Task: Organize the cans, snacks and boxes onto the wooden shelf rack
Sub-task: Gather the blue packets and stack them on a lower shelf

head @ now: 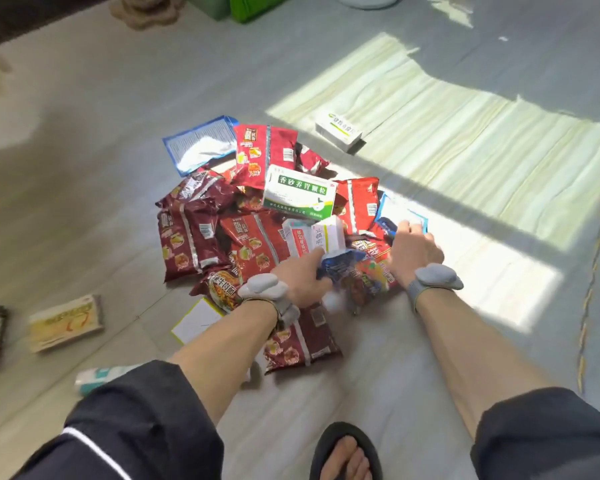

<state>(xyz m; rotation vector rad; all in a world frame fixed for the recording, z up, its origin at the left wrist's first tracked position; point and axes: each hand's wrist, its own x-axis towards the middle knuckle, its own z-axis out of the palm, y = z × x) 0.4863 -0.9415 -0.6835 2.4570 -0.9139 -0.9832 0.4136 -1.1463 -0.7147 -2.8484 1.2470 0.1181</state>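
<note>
Snack packets [194, 237] lie heaped on the floor [84, 202] just ahead of both hands, with a green-and-white box [298, 194] on top. The left hand [302, 282] grips a blue packet [336, 268]. The right hand [413, 251] lies on a blue-edged packet [402, 213]; I can't tell if it grasps.

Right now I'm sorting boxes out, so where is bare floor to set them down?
Bare floor lies left of the pile, up to the yellow box; also the sunlit strip right of the pile, nearer than the white box. The pile itself is crowded, left hand and right hand in it.
</note>
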